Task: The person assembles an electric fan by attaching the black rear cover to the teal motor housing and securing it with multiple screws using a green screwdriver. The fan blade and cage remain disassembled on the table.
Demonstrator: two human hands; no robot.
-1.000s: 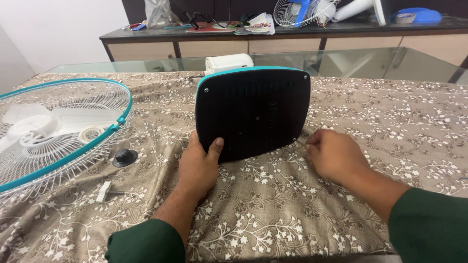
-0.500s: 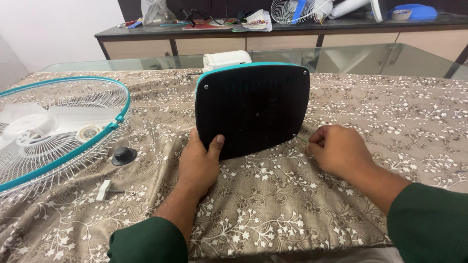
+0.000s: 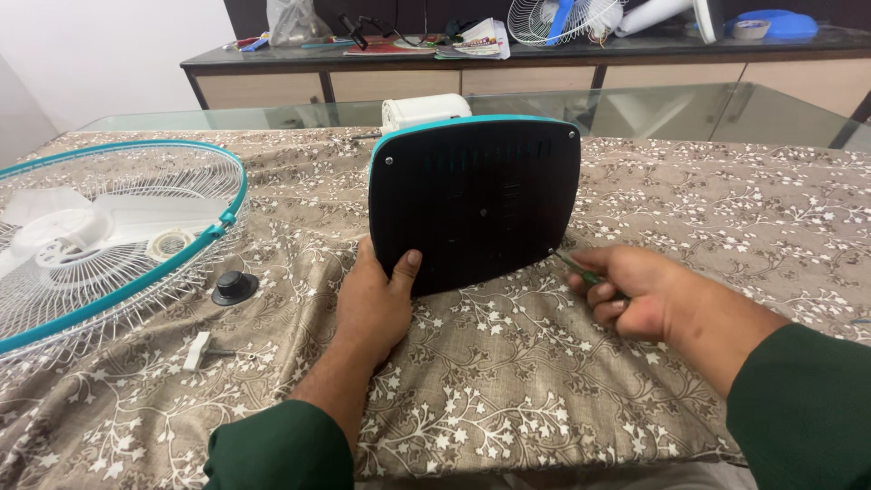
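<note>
Right hand (image 3: 635, 295) fisted around screwdriver (image 3: 581, 269)

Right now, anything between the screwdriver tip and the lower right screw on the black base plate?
Nothing visible. The right hand grips the screwdriver, whose tip sits at the plate's lower right corner screw. The left hand steadies the base plate at its bottom left edge, away from that corner.

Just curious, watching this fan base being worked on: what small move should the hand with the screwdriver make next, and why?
Probably seat the screwdriver tip squarely in the lower right corner screw: the right hand aims there, while the left hand steadies the upright black base.
</note>
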